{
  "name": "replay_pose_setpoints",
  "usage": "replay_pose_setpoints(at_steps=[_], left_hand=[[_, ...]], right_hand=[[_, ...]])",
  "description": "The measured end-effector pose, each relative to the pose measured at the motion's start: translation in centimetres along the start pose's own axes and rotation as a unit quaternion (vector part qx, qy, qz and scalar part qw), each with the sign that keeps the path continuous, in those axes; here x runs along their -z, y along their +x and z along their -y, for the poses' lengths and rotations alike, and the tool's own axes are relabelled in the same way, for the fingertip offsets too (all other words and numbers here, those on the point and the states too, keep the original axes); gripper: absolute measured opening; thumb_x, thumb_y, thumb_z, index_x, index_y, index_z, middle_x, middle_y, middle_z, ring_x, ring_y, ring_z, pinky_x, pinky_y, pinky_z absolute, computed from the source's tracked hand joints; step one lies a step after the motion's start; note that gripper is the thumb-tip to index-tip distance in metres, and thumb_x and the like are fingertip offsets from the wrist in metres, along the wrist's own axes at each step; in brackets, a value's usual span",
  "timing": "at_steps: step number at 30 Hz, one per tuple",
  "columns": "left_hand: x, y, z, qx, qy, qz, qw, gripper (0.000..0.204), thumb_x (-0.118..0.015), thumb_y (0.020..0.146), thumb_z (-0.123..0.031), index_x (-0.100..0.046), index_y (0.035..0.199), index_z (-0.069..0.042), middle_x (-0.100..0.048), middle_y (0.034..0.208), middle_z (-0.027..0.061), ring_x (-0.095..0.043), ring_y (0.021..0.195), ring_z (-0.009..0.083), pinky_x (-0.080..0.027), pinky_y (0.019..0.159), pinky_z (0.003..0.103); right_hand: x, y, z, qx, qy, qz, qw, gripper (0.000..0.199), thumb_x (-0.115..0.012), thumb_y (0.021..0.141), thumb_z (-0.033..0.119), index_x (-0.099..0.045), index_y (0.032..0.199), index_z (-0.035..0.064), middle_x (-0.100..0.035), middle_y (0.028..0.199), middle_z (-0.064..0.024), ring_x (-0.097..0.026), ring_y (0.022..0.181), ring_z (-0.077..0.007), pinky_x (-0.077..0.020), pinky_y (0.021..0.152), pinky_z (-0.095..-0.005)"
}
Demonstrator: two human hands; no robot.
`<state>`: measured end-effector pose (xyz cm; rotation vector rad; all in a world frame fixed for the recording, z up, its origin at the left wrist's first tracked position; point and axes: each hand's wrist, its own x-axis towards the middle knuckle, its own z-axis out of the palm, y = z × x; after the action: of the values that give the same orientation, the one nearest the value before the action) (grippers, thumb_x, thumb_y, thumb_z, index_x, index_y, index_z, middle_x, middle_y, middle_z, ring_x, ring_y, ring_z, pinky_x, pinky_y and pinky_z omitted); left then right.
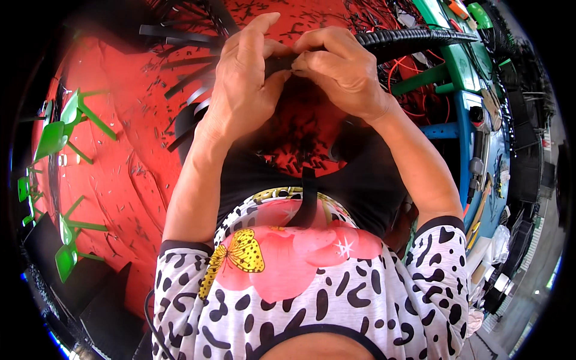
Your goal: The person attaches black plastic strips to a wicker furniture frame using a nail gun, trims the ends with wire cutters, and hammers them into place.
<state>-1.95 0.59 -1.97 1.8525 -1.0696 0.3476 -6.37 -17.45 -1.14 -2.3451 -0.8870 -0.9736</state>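
Note:
Both of my hands are raised close together at the top middle, around a black woven band (414, 38) of plastic-looking strips. My left hand (240, 90) has the dark band between its thumb and curled fingers, with its index finger pointing up and away. Facing it, my right hand (345, 72) pinches at the band with thumb and index finger. What lies right at the fingertips is partly hidden. Loose flat black strips (183, 37) fan out to the left of my left hand, while the braided part runs off to the right. Another black strip (307, 201) lies over my lap.
Small black offcuts (303, 132) are scattered over the red floor sheet (108, 186). Green chairs (53, 140) stand at the left. At the right are a green stool (462, 63) and a blue table (459, 120) bearing tools and odds and ends, with red cords (393, 78) nearby.

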Motion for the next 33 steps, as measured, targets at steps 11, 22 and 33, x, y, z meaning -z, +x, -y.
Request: replay_pose_setpoints(at_steps=[11,22,33], left_hand=[[-1.1,-0.6,-0.5,-0.088,0.084,-0.064,0.991,0.062,-0.066,0.065,0.0,-0.04,0.121,0.0,-0.062,0.088,0.0091,-0.058,0.084,0.0281,-0.04,0.085,0.04],[-2.7,-1.4,0.4,-0.123,0.078,-0.176,0.973,0.056,-0.076,0.061,-0.002,-0.049,0.109,-0.002,-0.057,0.095,0.0116,-0.056,0.08,0.0257,-0.045,0.075,0.035],[-2.3,-0.9,-0.9,-0.132,0.144,-0.123,0.973,0.03,-0.073,0.06,-0.008,-0.065,0.089,-0.008,-0.055,0.089,0.0046,-0.053,0.081,0.025,-0.039,0.075,0.038]], right_hand=[[2.4,4.3,-0.2,-0.114,0.097,0.163,0.975,0.009,-0.064,0.076,0.004,-0.062,0.084,0.0005,-0.061,0.075,-0.0117,-0.061,0.069,-0.0249,-0.0487,0.063,-0.031],[1.7,6.2,-2.1,-0.307,0.354,0.317,0.825,0.01,-0.063,0.076,0.002,-0.061,0.085,-0.0019,-0.059,0.069,-0.0039,-0.053,0.068,-0.0093,-0.0424,0.066,-0.0259],[1.0,6.3,-4.1,-0.387,0.345,0.415,0.748,0.01,-0.065,0.077,0.007,-0.065,0.086,0.0012,-0.061,0.072,-0.0019,-0.053,0.066,-0.0098,-0.0425,0.063,-0.0238]])
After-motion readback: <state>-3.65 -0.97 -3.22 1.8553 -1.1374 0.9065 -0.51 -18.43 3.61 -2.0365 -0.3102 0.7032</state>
